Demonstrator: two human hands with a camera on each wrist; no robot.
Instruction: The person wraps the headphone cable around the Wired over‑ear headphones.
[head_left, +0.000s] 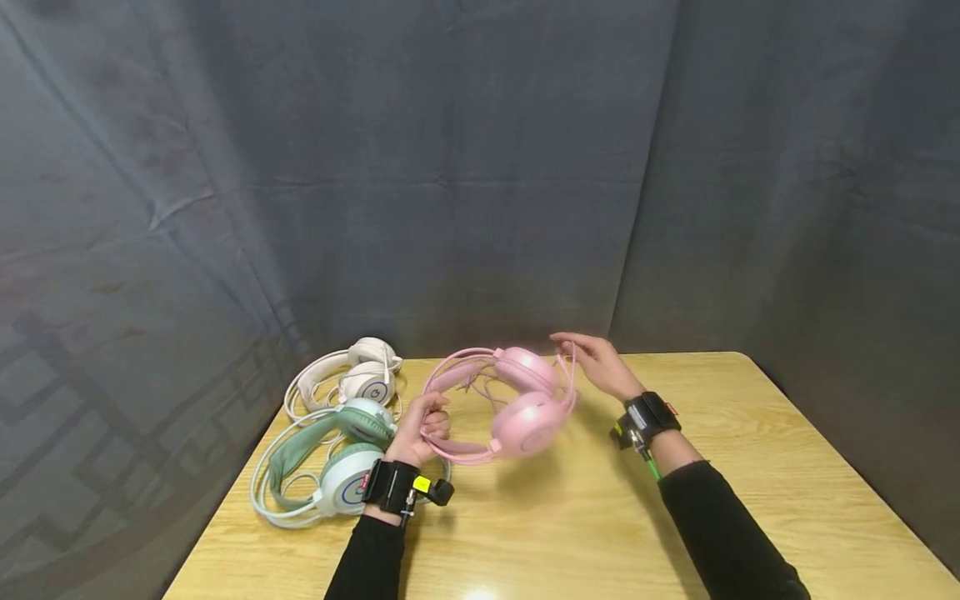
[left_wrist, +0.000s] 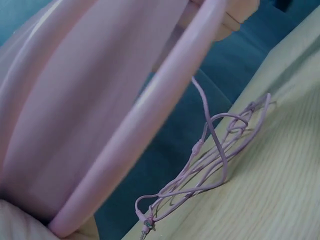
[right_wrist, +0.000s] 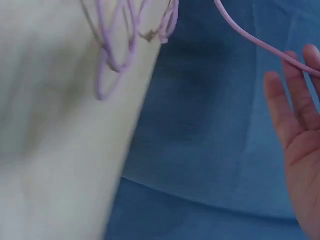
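The left hand [head_left: 420,433] grips the headband of the pink headphones [head_left: 517,408], its fingers curled around it, and holds them just above the worktop [head_left: 750,467]. The right hand [head_left: 596,362] is beside the ear cups with straight fingers [right_wrist: 300,105], spread apart; the pink cable [right_wrist: 260,42] crosses them. Green headphones [head_left: 330,458] and white headphones [head_left: 352,379] lie to the left.

The headset [head_left: 510,404] in my left hand [head_left: 420,433] is pale pink all over, band and cups alike, and its thin cable [left_wrist: 215,160] is a slightly more lilac pink. Beside it lies a mint green and white headset [head_left: 330,462] with a blue ring on its cup, and behind that a cream one [head_left: 352,379]. The table [head_left: 750,467] is light yellow wood with fine grain. The backdrop [head_left: 480,167] is plain dark blue-grey cloth. My sleeves [head_left: 720,533] are black.
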